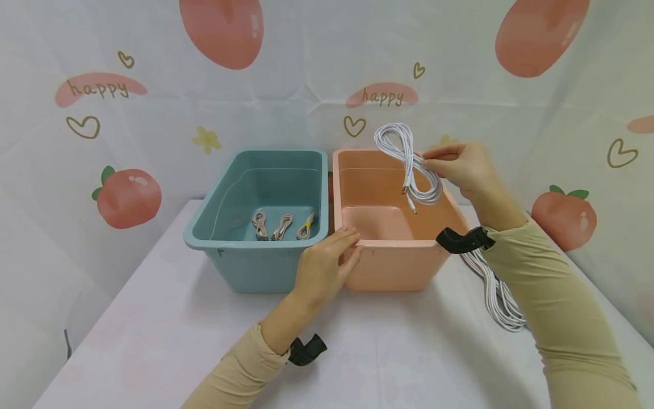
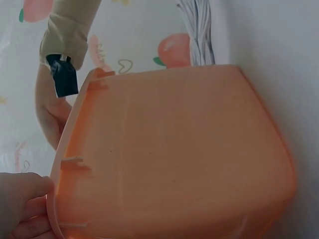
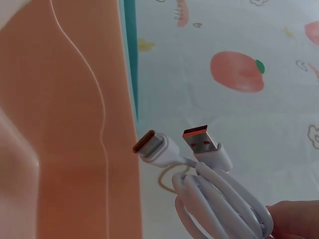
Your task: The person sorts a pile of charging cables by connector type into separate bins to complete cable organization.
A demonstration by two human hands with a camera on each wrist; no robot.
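Note:
Above the orange bin (image 1: 390, 267), my right hand (image 1: 467, 167) pinches a coiled white USB cable (image 1: 403, 147). Both its plugs hang free at the bottom of the coil. Seen from the right wrist, a USB-A plug (image 3: 202, 142) and a USB-C plug (image 3: 154, 147) stick out of the bundle. My left hand (image 1: 324, 264) grips the near left corner of the orange bin's rim, fingers over the edge and thumb outside. In the left wrist view its thumb (image 2: 32, 186) lies against the rim.
Beside the orange bin stands a blue bin (image 1: 258, 267), with several small bundled cables (image 1: 283, 227) in a row inside. More white cable (image 1: 498, 298) lies on the table right of the orange bin, partly behind the right forearm. A printed cloth (image 1: 286, 79) hangs behind.

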